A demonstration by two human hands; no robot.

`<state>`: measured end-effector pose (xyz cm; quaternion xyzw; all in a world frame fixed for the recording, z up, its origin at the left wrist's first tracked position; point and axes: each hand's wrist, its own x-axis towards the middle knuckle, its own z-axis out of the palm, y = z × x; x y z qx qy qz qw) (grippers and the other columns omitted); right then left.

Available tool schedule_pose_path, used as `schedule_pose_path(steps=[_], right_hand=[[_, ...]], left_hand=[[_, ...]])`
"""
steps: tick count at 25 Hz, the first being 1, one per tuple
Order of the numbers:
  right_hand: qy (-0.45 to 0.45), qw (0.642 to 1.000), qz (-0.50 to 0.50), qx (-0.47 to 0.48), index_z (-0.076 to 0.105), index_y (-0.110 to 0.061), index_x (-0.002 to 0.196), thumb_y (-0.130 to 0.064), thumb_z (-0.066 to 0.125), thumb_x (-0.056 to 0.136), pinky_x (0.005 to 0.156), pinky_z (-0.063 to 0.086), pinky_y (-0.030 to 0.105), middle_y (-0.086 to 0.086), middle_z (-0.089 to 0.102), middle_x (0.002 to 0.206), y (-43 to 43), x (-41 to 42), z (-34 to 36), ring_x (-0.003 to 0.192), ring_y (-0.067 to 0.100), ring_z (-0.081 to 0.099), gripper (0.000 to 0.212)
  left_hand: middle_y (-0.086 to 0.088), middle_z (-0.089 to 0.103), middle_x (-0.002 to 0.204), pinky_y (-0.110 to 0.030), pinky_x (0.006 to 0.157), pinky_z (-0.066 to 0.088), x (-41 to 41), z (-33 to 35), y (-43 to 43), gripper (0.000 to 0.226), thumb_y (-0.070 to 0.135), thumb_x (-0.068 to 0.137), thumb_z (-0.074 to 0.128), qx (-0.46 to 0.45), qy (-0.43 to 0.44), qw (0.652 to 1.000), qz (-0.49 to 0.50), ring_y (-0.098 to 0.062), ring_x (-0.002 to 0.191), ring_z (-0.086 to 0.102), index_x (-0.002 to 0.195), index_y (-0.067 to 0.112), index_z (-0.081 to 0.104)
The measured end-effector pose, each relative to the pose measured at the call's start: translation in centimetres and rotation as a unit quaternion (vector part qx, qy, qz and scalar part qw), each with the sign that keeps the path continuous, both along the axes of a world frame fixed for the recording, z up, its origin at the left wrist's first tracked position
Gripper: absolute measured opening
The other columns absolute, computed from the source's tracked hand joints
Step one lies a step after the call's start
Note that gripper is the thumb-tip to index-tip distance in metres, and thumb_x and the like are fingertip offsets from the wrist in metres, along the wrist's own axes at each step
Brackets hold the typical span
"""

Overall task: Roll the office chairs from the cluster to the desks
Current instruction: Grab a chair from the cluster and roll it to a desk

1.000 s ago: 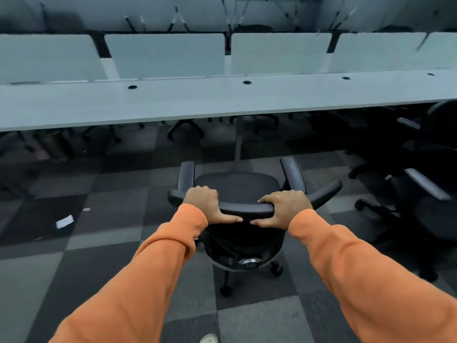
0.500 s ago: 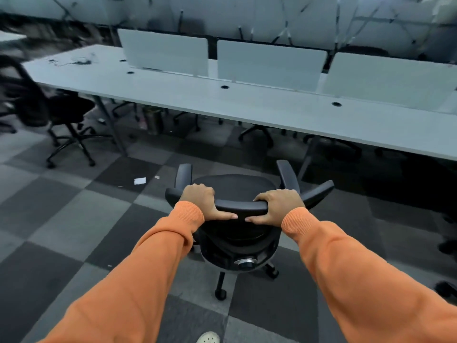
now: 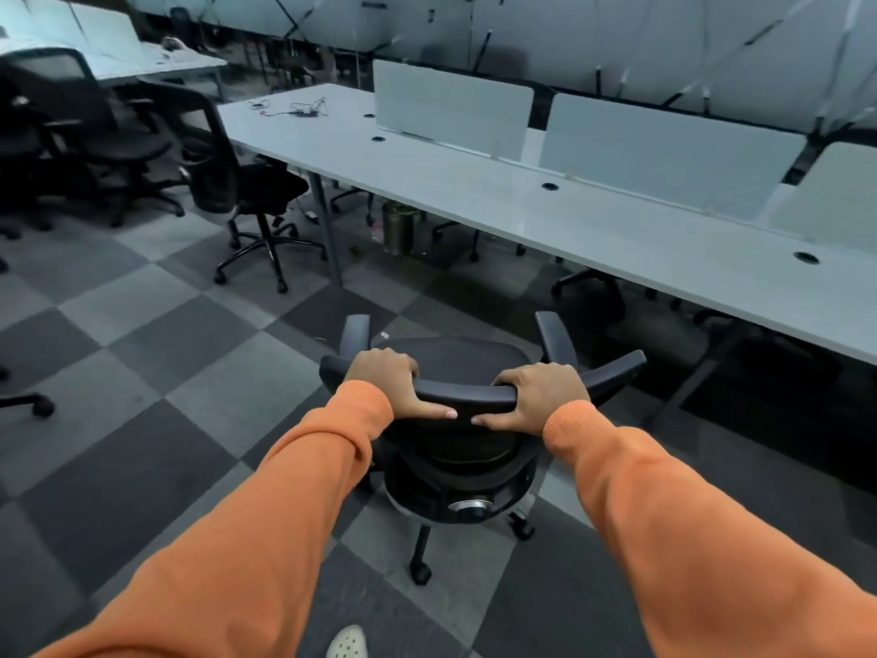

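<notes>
— Where is the office chair (image 3: 455,368)?
— On the carpet floor (image 3: 142,372), a checker of light and dark grey tiles. It stands near the long white bench (image 3: 522,206) but apart from it, with its seat and armrests turned toward the bench edge.
— And the hands?
— The left hand (image 3: 387,387) and the right hand (image 3: 538,396) are both on the top rim of the backrest, close together. The fingers (image 3: 379,360) of each are clenched over the rim, and the thumbs lie along its near side, pointing at each other. Orange sleeves (image 3: 284,515) run down to the bottom corners.
— What is on the bench?
— Frosted divider panels (image 3: 451,109) stand along its middle and round cable holes (image 3: 550,186) dot the top. Loose cables (image 3: 294,107) lie at its far left end. A metal bin (image 3: 397,225) stands underneath, with chair bases in the shadow beside it.
— The rest of the room?
— Other black chairs (image 3: 213,154) stand on the left, past the bench's end, and there are more behind them near a second bench (image 3: 161,64). A glass wall (image 3: 617,35) closes the back. A pale shoe (image 3: 348,642) shows at the bottom edge.
</notes>
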<state>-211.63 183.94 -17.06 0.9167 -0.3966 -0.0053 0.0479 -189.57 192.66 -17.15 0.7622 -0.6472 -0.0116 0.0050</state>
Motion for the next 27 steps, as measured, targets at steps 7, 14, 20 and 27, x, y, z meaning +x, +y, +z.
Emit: schedule_pose_path(steps=[7, 14, 20, 27], right_hand=[[0.007, 1.000, 0.011, -0.003, 0.064, -0.039, 0.111, -0.100, 0.034, 0.057, 0.067, 0.046, 0.028, -0.013, 0.069, 0.088, -4.2, 10.9, 0.0, 0.085, 0.012, 0.064, 0.086], [0.016, 1.000, -0.001, -0.011, 0.064, -0.034, 0.106, -0.101, 0.031, 0.056, 0.066, 0.048, 0.030, -0.009, 0.067, 0.080, -8.0, 22.3, 0.2, 0.078, 0.016, 0.064, 0.090], [0.007, 1.000, 0.007, -0.005, 0.065, -0.031, 0.104, -0.100, 0.034, 0.059, 0.068, 0.050, 0.032, -0.007, 0.068, 0.082, -10.6, 30.5, 0.5, 0.080, 0.017, 0.065, 0.088], [-0.006, 1.000, 0.003, -0.007, 0.064, -0.027, 0.093, -0.099, 0.034, 0.061, 0.063, 0.049, 0.031, -0.007, 0.068, 0.079, -13.0, 38.6, -0.3, 0.075, 0.020, 0.065, 0.084]], left_hand=[[0.009, 0.069, 0.081, -0.028, 0.073, 0.049, 10.8, -0.2, -3.7, 0.099, 0.102, 0.048, 0.040, 0.000, 0.009, 1.000, 0.015, -0.014, 0.083, 0.065, 0.101, 0.026, 0.072], [0.009, 0.070, 0.089, -0.029, 0.075, 0.049, 22.0, -0.2, -7.6, 0.103, 0.103, 0.048, 0.039, 0.003, 0.019, 1.000, 0.016, -0.015, 0.089, 0.065, 0.108, 0.025, 0.069], [0.009, 0.071, 0.097, -0.031, 0.077, 0.051, 30.3, 0.1, -11.3, 0.113, 0.106, 0.039, 0.031, 0.035, 0.017, 0.999, 0.020, -0.016, 0.094, 0.064, 0.112, 0.028, 0.069], [0.009, 0.068, 0.088, -0.031, 0.078, 0.049, 39.1, 0.1, -14.5, 0.095, 0.101, 0.046, 0.044, 0.060, -0.006, 0.998, 0.002, -0.018, 0.088, 0.063, 0.101, 0.028, 0.069]])
